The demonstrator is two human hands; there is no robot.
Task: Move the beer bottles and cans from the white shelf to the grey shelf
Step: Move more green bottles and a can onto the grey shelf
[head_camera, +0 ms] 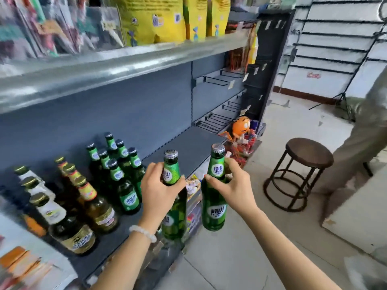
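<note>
Both forearms are bare, no sleeves showing. A white beaded bracelet (142, 232) circles the wrist below the left hand (160, 189); the right hand (232, 186) wears nothing.

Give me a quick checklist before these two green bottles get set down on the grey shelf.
1. Left hand grips its green bottle at the neck: ok.
2. Right hand grips the other green bottle at the neck: ok.
3. Bare space on the grey shelf right of the standing green bottles: ok.
4. Both held bottles capped and upright: ok.
5. Held bottles over the shelf: not ok, they hang in front of its edge.
6. Stool out of the way: ok, it stands apart on the floor.
</note>
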